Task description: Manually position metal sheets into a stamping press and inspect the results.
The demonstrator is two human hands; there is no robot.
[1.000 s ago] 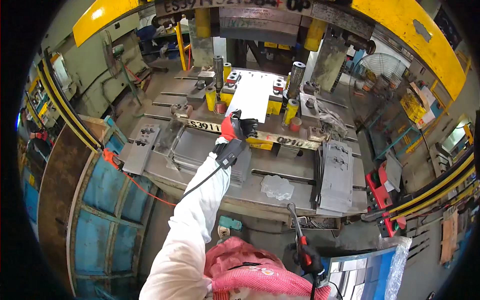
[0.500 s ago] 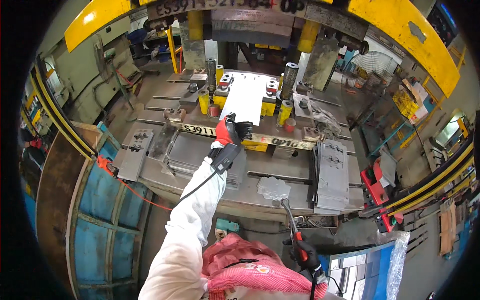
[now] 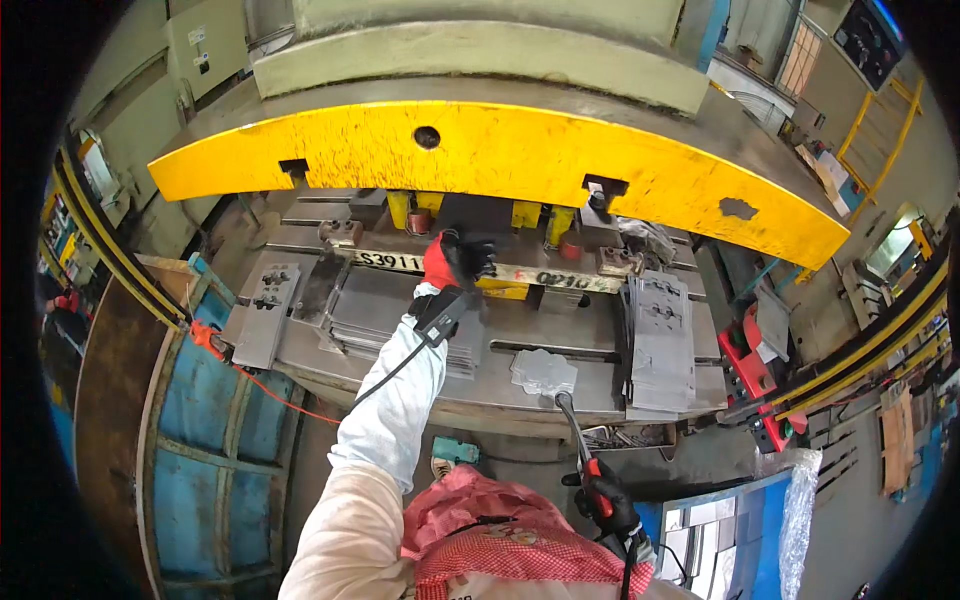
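My left hand [image 3: 460,262], in a red and black glove, is at the front edge of the lower die [image 3: 520,272]; its fingers point right, apart and holding nothing visible. A grey box with a cable [image 3: 440,318] is strapped at that wrist. My right hand [image 3: 607,503], in a black glove, is wrapped round the red handle of a long grey metal tool [image 3: 574,425]; its exact kind is unclear. The tool's far end meets a small pile of flat metal pieces [image 3: 543,373] on the press bed. The yellow press slide [image 3: 500,150] hides most of the die.
Stacked metal sheets [image 3: 390,315] lie left on the bed, with another sheet stack [image 3: 662,345] at right. A red control box [image 3: 748,365] stands beyond the bed's right end. Blue-framed panels [image 3: 215,420] stand at left. Striped guards [image 3: 120,240] flank the press.
The yellow slide has come down, covering the die posts and the white sheet seen before. My left hand stays near the die edge; my right hand still grips the tool.
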